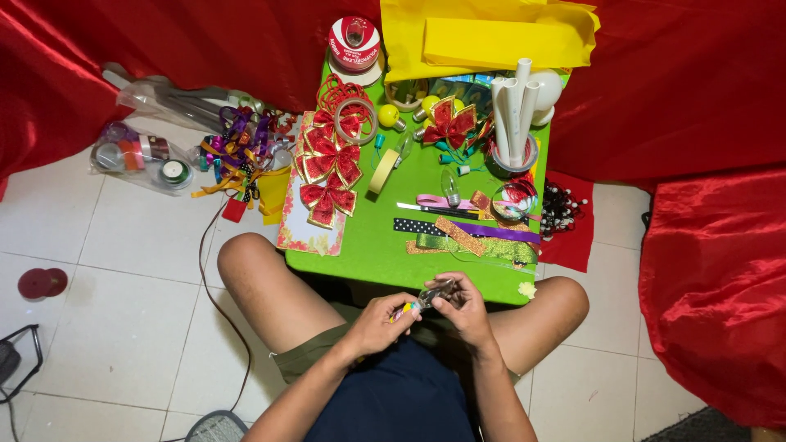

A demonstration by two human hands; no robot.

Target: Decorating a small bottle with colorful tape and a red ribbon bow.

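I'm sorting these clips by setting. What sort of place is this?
Probably a home craft corner on a tiled floor. A low green table holds red-and-gold bows, ribbon strips and small bulbs, with red cloth draped around it.

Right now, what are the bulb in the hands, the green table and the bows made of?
Clear bulb, held between left hand and right hand: looks like glass, transparent with glints. Green table: smooth, slightly glossy, probably plastic or painted board. Red bows: ribbon fabric, seemingly with gold glitter edging.
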